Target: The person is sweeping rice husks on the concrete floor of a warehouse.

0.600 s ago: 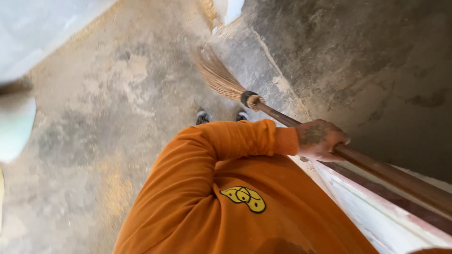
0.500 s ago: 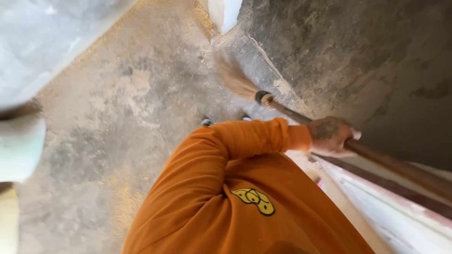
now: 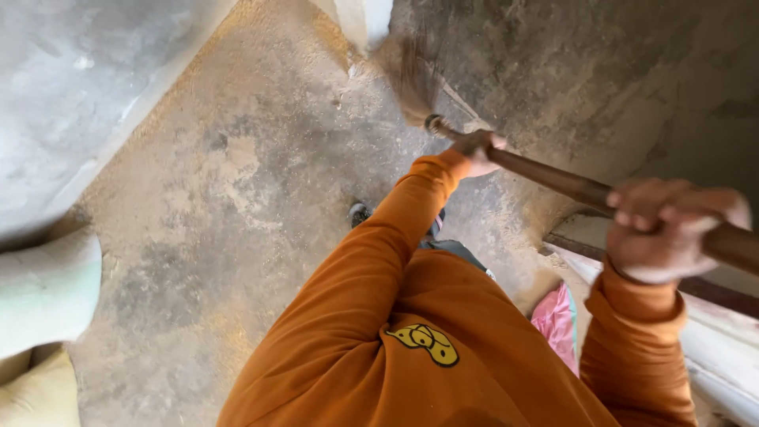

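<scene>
Brown-handled straw broom (image 3: 553, 178), slanted, bristles on dusty floor

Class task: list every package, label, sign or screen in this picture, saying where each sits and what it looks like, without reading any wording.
Emblem: on the front of the orange sweatshirt, low centre; small rounded yellow patch with dark outlines.
Sacks: at the left edge on the dusty floor; bulging, pale green above, cream below, no visible label.
No signs or screens are in view.

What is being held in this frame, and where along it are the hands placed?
A broom, held by its brown wooden handle: the left hand grips low, just above the bristle head; the right hand grips higher up.
</scene>
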